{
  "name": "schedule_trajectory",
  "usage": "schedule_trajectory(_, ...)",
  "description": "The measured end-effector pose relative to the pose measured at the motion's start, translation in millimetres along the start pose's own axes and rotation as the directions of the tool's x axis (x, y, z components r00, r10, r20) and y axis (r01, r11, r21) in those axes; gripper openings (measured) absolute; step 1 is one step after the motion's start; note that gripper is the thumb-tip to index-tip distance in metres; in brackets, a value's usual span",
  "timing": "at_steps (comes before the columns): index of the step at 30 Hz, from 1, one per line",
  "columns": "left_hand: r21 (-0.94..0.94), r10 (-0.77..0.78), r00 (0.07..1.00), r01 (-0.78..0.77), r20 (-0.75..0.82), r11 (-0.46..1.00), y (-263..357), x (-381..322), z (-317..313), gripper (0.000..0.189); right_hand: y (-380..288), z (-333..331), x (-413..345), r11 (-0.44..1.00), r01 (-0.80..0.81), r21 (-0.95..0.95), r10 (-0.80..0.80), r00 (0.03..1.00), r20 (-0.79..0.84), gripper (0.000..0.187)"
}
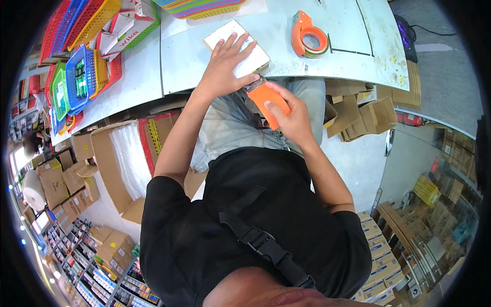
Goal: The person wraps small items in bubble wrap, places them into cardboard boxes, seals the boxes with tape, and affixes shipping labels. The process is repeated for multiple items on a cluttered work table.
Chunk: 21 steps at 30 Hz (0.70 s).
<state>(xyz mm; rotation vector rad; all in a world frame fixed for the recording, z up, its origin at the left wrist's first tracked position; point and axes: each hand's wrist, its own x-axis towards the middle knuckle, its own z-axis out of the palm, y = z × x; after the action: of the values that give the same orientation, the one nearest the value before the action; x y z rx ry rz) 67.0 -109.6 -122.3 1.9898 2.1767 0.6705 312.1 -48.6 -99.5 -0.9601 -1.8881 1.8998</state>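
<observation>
A small box with a white top (pixel 251 61) lies on the pale tabletop near its front edge. My left hand (pixel 228 69) rests on the box with fingers spread, its thumb by the near corner. My right hand (pixel 289 115) grips an orange handheld tool (pixel 268 101), whose dark metal end meets that corner beside my left thumb. It looks like a scraper or tape tool; the exact kind is unclear. Farther right on the table lies an orange tape dispenser (pixel 307 36) with a roll of tape.
Colored plastic baskets (pixel 80 78) and a white-and-red carton (pixel 124 32) occupy the left side. More stacked baskets (pixel 199 7) stand at the far edge. Open cardboard boxes (pixel 370 117) sit under the right side, and a large carton (pixel 111 165) holding plastic wrap is at the lower left.
</observation>
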Motion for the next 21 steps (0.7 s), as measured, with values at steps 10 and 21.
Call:
schedule_trajectory(10,-0.005,-0.005,0.997,0.005,-0.072,1.000,7,-9,8,0.082,39,-61,-9,0.958,-0.165,0.236,0.206,0.965,-0.164,0.033)
schedule_trajectory(21,0.041,-0.203,0.948,0.219,-0.246,0.975,41,-3,35,0.078,-13,-142,44,0.971,0.005,-0.238,-0.129,0.851,-0.509,0.059)
